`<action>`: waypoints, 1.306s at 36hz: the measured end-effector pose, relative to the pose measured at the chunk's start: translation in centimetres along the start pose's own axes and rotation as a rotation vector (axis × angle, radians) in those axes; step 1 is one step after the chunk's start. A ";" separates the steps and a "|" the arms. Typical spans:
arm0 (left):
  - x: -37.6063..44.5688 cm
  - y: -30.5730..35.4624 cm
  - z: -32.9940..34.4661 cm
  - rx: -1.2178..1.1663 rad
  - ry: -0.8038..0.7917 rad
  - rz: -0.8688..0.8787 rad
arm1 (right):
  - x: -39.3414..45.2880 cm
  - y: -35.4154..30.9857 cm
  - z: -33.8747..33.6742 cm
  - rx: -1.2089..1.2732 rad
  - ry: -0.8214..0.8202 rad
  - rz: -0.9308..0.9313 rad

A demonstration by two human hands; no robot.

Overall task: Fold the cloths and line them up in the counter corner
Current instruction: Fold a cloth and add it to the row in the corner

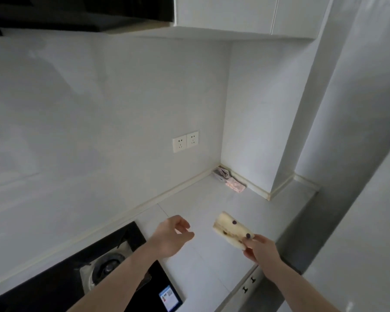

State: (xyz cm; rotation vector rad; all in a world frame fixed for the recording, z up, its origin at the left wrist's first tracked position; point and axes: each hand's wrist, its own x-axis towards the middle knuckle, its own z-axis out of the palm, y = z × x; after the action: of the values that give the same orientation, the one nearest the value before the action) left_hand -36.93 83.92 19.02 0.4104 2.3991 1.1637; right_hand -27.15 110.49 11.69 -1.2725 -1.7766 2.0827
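A folded cream cloth with dark purple dots [231,228] is held over the white counter [203,262]; my right hand [260,247] pinches its near end. To the left of it, my left hand [172,236] hovers above the counter with loosely curled fingers, holding nothing. In the far counter corner lie two folded cloths side by side against the right wall: a grey-lilac one [221,173] deepest in the corner and a pink patterned one [235,185] just in front of it.
A black gas hob [81,280] with a burner fills the lower left, a small label at its near corner. Double wall sockets [185,141] sit above the counter's back edge. Wall cabinets hang overhead. A pillar juts onto the counter at right; drawer handles [249,284] below.
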 end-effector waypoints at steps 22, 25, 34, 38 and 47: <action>14.1 2.2 0.7 0.064 0.164 -0.164 | 27.0 -6.3 -1.9 -0.029 0.266 0.238; 16.0 2.9 2.3 0.067 0.165 -0.194 | 30.0 -6.7 -2.2 -0.016 0.292 0.273; 18.7 3.4 5.5 0.079 0.162 -0.257 | 37.0 -9.2 -1.4 0.127 0.323 0.300; 18.7 2.6 5.7 0.069 0.188 -0.313 | 39.1 -8.5 -1.9 0.209 0.306 0.335; 19.7 1.8 5.4 0.037 0.231 -0.365 | 42.0 -12.0 -0.2 0.294 0.371 0.324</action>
State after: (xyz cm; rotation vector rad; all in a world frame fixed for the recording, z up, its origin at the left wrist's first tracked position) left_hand -51.04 97.32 12.44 -0.1586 2.5500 1.0461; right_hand -58.72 138.60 0.71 -1.7984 -1.1271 1.9861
